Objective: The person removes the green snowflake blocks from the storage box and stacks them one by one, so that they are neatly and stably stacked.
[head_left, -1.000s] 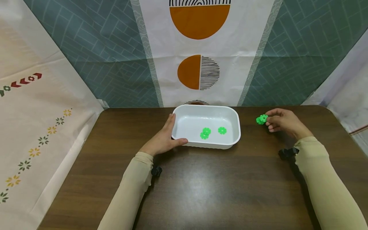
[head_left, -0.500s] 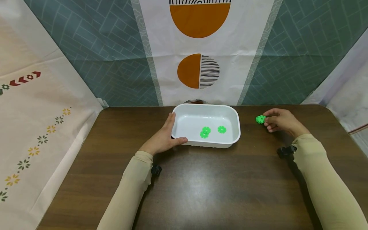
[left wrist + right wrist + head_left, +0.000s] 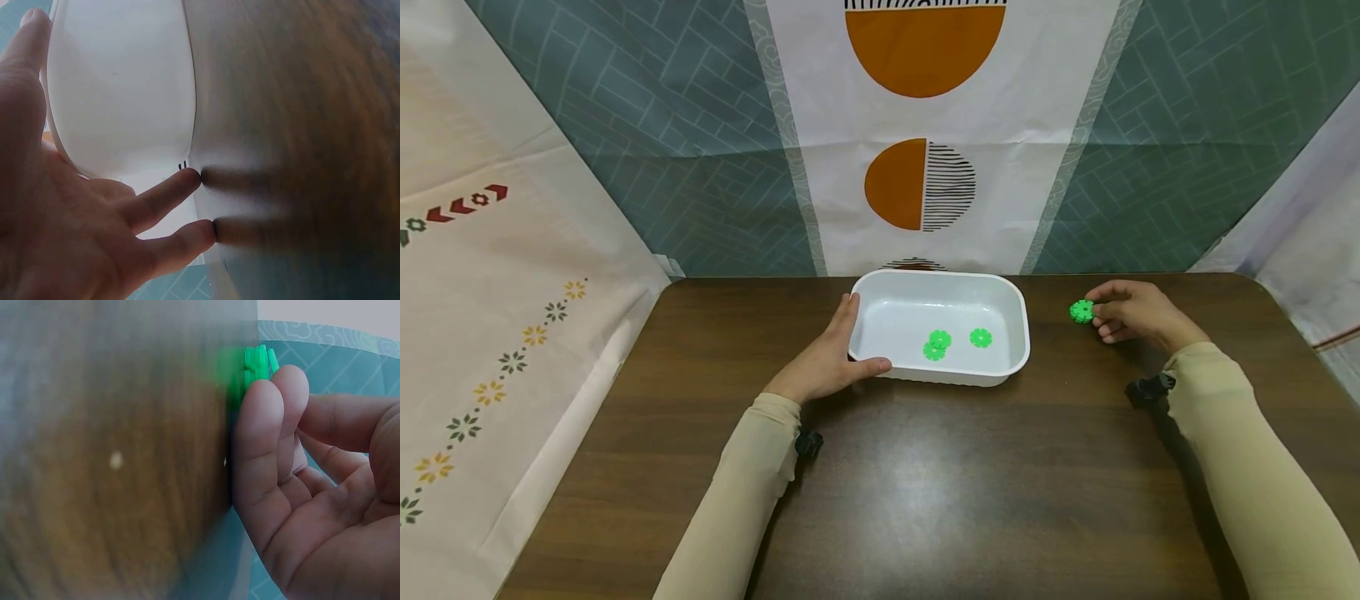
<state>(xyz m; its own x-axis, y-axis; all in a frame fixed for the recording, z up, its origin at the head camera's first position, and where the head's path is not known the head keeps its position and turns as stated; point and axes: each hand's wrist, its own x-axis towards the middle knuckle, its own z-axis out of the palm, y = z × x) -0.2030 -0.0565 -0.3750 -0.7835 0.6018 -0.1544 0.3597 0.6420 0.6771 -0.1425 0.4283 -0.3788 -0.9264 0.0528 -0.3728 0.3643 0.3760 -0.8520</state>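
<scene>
A white rectangular plastic tray [image 3: 943,385] stands near the table's far edge. In it lie green notched discs: two overlap [image 3: 939,339], and a single disc [image 3: 981,337] lies to their right. My left hand [image 3: 820,358] spreads round the tray's left end, thumb along the front rim. In the left wrist view its lower fingers [image 3: 165,197] reach down to the tabletop beside the tray wall. Right of the tray, my right hand [image 3: 1138,315] pinches a small stack of green notched discs [image 3: 1081,312] close over the table. In the right wrist view the stack [image 3: 255,365] shows edge-on, one disc tilted away.
The dark brown wooden table [image 3: 895,500] reaches toward the person. Behind it hangs a patterned cloth [image 3: 700,167], close to the tray's far rim. White embroidered cloth [image 3: 512,333] hangs on the left side, and more pale cloth [image 3: 1315,217] on the right.
The green discs at the right hand's fingertips, offset from each other a second ago, now line up as one stack. The left hand and the tray stay in place.
</scene>
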